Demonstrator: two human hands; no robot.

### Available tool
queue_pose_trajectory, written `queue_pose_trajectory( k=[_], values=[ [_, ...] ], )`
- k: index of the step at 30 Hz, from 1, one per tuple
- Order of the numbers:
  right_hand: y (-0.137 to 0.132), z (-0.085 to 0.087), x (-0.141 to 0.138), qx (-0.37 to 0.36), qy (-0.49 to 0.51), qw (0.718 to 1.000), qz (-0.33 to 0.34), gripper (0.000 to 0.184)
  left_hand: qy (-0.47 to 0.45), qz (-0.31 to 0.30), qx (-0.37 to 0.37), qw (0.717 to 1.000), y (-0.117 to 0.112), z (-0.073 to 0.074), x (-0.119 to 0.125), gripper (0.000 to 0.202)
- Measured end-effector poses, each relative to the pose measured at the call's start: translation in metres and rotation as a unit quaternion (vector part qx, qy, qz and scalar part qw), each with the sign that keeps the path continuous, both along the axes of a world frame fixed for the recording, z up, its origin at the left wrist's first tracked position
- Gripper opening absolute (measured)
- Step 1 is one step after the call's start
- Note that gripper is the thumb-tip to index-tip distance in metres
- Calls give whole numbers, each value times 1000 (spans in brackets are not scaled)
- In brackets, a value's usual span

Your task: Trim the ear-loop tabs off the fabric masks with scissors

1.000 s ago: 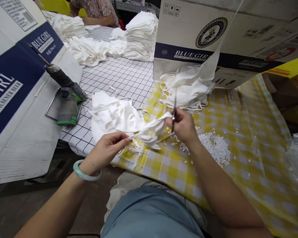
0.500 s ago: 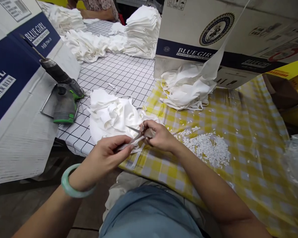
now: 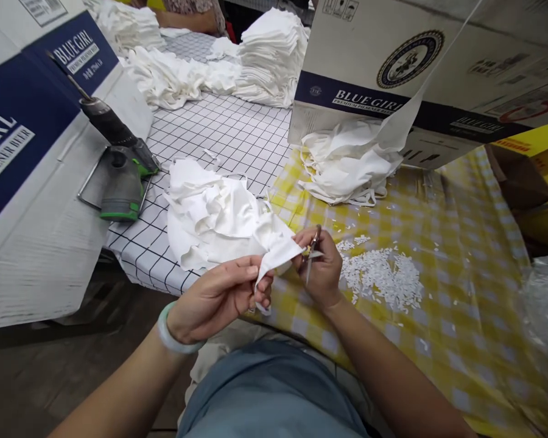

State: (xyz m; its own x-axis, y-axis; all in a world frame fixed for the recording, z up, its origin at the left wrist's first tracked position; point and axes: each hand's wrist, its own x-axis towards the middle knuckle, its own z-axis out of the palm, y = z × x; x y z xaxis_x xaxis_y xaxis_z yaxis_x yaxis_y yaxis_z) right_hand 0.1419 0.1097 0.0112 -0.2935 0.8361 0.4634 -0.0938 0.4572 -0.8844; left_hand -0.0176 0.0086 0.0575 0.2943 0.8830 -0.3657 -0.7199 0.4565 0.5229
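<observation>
My left hand point(image 3: 228, 295), with a pale green bangle at the wrist, pinches the lower edge of a white cloth piece point(image 3: 276, 252). My right hand point(image 3: 322, 267) is closed around small scissors point(image 3: 314, 252), blades turned down toward me. Its thumb and finger also grip the right corner of that cloth, which stretches between both hands. Behind it lies a loose heap of white cloth point(image 3: 219, 207) on the grid-patterned tablecloth. Right of my right hand, many tiny white clippings point(image 3: 388, 277) are scattered over the yellow checked cloth point(image 3: 466, 328).
A cordless drill point(image 3: 119, 164) leans by a carton point(image 3: 36, 158) at left. Another carton point(image 3: 369, 67) stands at the back right, with white strapped pieces point(image 3: 351, 161) before it. Stacked white cloth point(image 3: 274, 58) and another person's forearm point(image 3: 192, 22) are at the far side.
My right hand has moved right and swung the scissors from pointing left to pointing down, now gripping the cloth's corner. My left hand has shifted right and turned palm up, holding the cloth.
</observation>
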Motion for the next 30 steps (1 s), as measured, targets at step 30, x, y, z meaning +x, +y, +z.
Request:
queue_pose_trajectory(
  k=[30],
  values=[
    [-41,4,61,-99,-294,950,-23,39,393,140,193,888,27,-17,61,23]
  ],
)
